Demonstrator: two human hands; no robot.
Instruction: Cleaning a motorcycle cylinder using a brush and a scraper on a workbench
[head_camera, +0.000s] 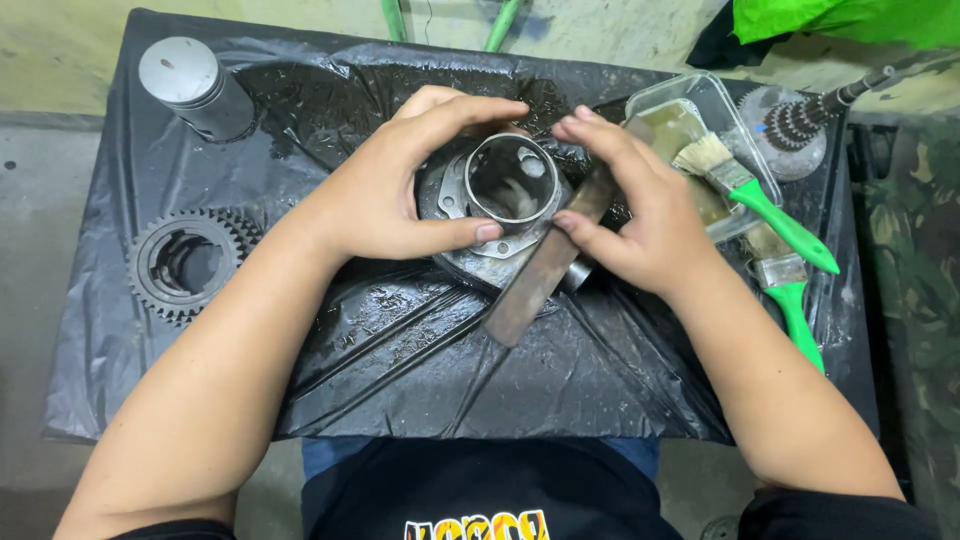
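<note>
A grey metal engine cylinder (512, 180) with a round open bore stands in the middle of a table covered in black plastic sheet (400, 350). My left hand (400, 185) wraps around its left side, thumb on the front rim and fingers over the back. My right hand (630, 205) holds a flat, dull metal strip (535, 280) slanted against the cylinder's right front edge, fingertips touching the cylinder's rim.
A metal piston (195, 85) stands at the back left, a toothed gear (185, 265) lies at the left edge. At the right sit a clear plastic tub (690, 110), two green-handled brushes (765, 195) (790, 290) and a gear shaft (800, 120).
</note>
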